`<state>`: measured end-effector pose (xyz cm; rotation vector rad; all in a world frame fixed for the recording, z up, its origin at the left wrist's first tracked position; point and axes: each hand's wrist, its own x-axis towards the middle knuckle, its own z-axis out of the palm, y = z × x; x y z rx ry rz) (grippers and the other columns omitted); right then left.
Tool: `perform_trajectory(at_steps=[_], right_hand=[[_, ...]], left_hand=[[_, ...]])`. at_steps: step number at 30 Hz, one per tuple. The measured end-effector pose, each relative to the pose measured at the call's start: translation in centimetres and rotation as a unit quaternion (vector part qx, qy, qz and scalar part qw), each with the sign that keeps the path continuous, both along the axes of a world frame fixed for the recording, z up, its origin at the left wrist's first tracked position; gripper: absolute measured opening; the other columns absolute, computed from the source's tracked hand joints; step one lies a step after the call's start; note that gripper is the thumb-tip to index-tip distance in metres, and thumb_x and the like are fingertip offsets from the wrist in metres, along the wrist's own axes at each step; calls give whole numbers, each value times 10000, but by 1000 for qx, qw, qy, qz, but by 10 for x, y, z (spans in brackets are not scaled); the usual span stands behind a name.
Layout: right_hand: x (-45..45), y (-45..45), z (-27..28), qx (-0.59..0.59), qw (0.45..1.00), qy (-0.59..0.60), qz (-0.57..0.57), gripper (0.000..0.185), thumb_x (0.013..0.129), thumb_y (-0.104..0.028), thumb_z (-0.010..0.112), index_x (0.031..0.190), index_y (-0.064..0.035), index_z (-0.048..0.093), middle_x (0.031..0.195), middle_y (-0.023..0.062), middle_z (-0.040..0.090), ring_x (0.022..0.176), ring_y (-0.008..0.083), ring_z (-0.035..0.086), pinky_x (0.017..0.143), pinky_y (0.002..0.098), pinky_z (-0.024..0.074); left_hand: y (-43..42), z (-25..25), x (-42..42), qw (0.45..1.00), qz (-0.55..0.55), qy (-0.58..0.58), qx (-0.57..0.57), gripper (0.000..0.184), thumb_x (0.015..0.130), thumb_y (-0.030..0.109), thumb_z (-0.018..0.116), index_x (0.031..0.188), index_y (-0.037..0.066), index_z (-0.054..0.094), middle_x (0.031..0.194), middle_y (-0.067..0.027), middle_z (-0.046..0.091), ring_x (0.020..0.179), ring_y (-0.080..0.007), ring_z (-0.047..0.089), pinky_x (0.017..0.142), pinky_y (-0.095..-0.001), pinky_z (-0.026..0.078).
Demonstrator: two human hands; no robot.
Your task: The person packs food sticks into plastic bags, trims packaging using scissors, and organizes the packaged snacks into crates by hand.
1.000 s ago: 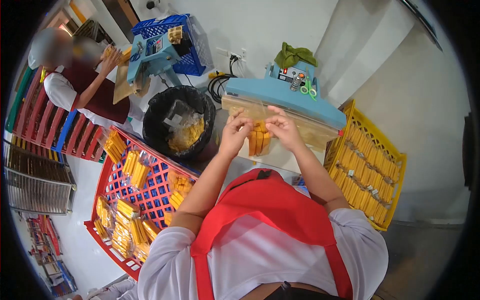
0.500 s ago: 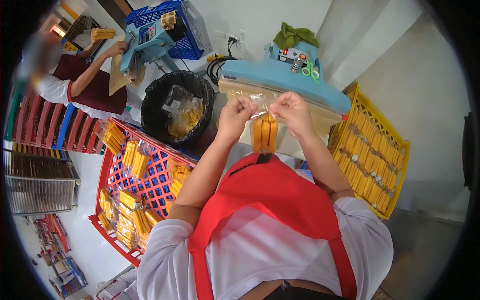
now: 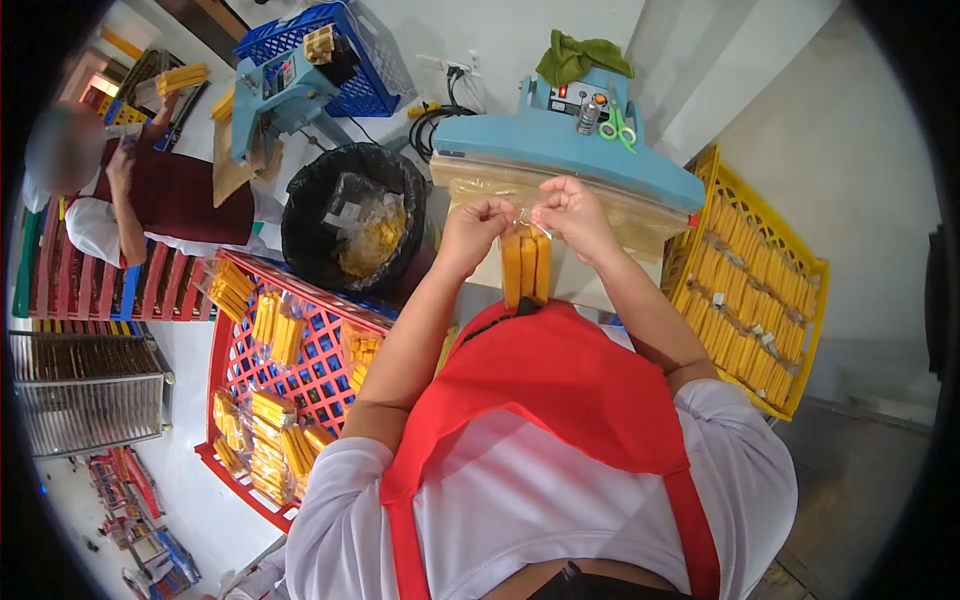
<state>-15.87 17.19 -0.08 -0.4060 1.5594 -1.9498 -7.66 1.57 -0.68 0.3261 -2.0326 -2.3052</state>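
A clear plastic bag of yellow-orange sticks (image 3: 526,268) hangs upright in front of the red apron, its mouth upward. My left hand (image 3: 476,235) pinches the left top corner of the bag between thumb and fingers. On the opposite corner, my right hand (image 3: 580,222) has a similar pinch. Just beyond both hands stands a blue bag-sealing machine (image 3: 570,150) with a pale strip along its front edge. Green-handled scissors (image 3: 617,130), a small glass bottle (image 3: 589,115) and a green cloth (image 3: 582,58) rest on top of it.
To the left, a red crate (image 3: 240,345) holds several bagged sticks, beside a black-lined bin (image 3: 300,225). A yellow crate (image 3: 815,350) packed with bags stands right. At far left, a co-worker (image 3: 170,180) holds up a stick bundle (image 3: 181,79) near another blue machine (image 3: 275,105).
My hands have drawn closer together at the bag's top, the right one shifting left. The co-worker's arm has moved back from the other machine. The view has shifted slightly.
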Motion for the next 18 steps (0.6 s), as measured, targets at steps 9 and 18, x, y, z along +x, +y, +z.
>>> perform_trajectory(at_steps=[9, 18], right_hand=[[-8, 0, -8, -13, 1000, -3, -28, 346, 727, 16, 588, 1026, 39, 415, 701, 80, 563, 593, 105, 525, 545, 213, 417], [-8, 2, -11, -41, 997, -63, -13, 402, 726, 7, 602, 1079, 28, 411, 761, 85, 563, 639, 105, 523, 573, 220, 421]], left_hand=[[-6, -10, 0, 977, 117, -17, 180, 514, 754, -54, 549, 1168, 49, 262, 849, -99, 580, 737, -145, 558, 683, -251, 451], [-3, -20, 9, 997, 6, 30, -71, 786, 723, -14, 605, 1307, 34, 81, 1178, -161, 414, 1004, -225, 484, 828, -281, 416]])
